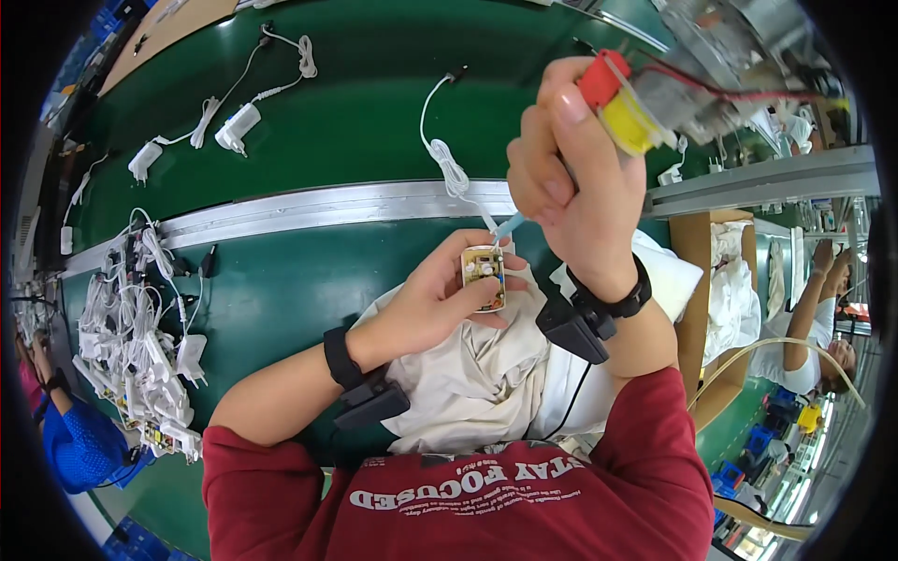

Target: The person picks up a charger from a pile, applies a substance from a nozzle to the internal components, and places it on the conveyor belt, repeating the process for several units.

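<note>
My left hand [435, 297]: fingers curled round a small open white casing [465, 273], circuit board [486, 266] facing up, thumb across its lower part. Casing is held above cream cloth [468, 374], near side of the metal rail [327, 211]. My right hand [582, 164]: clenched round a light-blue tool [510, 225], tip at the casing's top end. Red block [602, 80] by that thumb; contact, cannot tell. White cord [451, 170] crosses the rail. Far left, heaped white adapters [140, 346]; right, cardboard box [691, 280].

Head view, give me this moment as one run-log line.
left hand: holds circuit board; right hand: holds blue tool, tip near board; white cable: bundled beyond board; white adapters: piled at left
</note>
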`<state>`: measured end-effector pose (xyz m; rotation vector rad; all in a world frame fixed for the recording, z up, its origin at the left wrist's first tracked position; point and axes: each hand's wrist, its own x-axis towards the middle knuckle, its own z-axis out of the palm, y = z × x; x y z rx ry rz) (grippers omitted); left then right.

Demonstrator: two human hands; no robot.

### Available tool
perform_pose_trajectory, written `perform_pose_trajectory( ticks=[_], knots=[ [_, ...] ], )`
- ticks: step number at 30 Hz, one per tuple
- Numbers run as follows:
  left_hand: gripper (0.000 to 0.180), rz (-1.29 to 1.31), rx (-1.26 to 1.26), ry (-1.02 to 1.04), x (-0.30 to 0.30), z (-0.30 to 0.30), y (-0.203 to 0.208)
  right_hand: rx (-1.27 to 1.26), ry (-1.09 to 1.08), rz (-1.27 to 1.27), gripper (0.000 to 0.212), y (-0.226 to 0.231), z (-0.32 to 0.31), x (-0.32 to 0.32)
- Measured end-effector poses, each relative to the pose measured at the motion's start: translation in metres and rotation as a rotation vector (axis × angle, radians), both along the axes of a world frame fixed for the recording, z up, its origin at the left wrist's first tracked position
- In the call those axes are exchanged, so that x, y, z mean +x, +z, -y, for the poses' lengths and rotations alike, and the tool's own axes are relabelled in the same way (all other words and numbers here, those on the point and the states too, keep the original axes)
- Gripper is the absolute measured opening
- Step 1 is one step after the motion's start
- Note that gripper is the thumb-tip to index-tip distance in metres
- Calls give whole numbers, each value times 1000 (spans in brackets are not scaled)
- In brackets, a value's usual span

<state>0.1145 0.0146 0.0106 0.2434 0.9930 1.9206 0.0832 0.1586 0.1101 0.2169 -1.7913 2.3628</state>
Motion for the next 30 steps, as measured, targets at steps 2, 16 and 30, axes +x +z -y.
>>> perform_pose_trajectory(
  ticks=[2,16,30],
  knots=[
    [37,-50,-2,-19,-1,0,-1,58,-24,10,17,-1,-1,3],
    [41,-48,92,3,-4,5,-4,-145,29,8,14,-9,1,1],
    [35,105,83,193,-11,7,-9,62,19,61,22,4,13,12]
  ],
)
